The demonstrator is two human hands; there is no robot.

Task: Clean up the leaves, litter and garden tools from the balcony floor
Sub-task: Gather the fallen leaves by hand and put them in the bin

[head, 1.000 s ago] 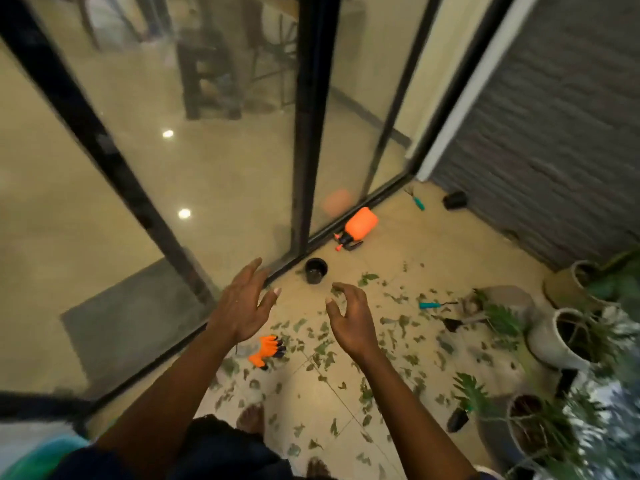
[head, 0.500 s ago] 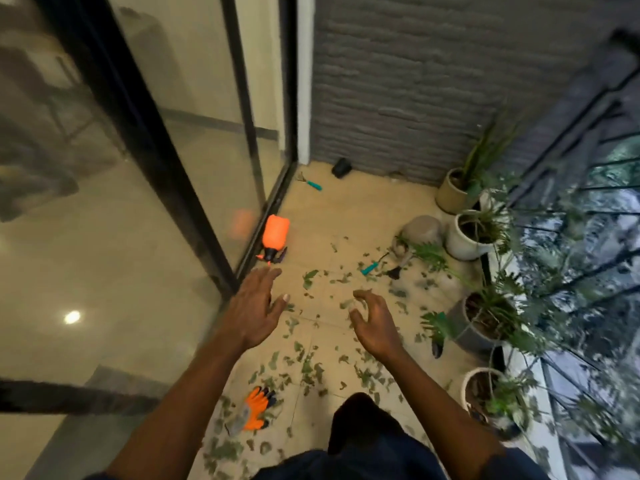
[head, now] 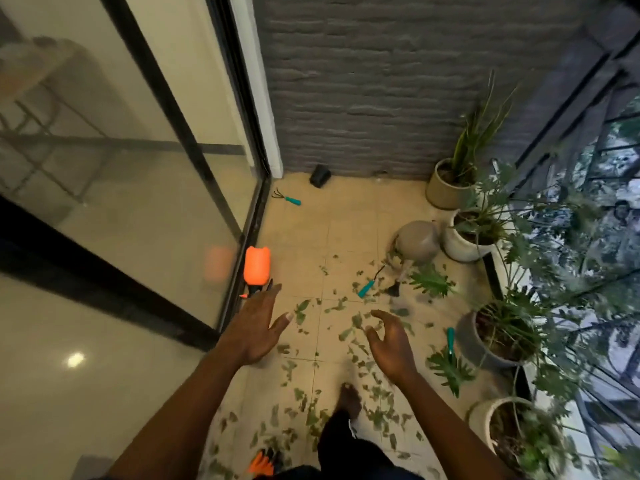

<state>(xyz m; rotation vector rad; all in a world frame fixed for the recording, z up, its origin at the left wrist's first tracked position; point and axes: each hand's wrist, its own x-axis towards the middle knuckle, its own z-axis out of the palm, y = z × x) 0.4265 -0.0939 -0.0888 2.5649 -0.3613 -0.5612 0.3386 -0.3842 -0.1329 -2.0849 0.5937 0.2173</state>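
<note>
Green leaves lie scattered over the tan tiled balcony floor. An orange spray bottle lies by the glass door track. My left hand hovers just short of it, fingers spread and holding nothing. My right hand hangs above the leaves, fingers loosely curled and holding nothing. A teal-handled tool and a small black trowel lie mid-floor. A teal hand rake and a tipped black pot lie near the far wall. Orange gloves show at the bottom edge.
A glass sliding door bounds the left side, a grey brick wall the far end. Potted plants line the right railing, with an overturned grey pot beside them. Another teal tool leans by a grey planter. My bare foot stands among leaves.
The view has swung right and forward along the balcony, bringing the far wall and plants into sight. Both hands stay raised and hold nothing; the gloves have dropped to the bottom edge.
</note>
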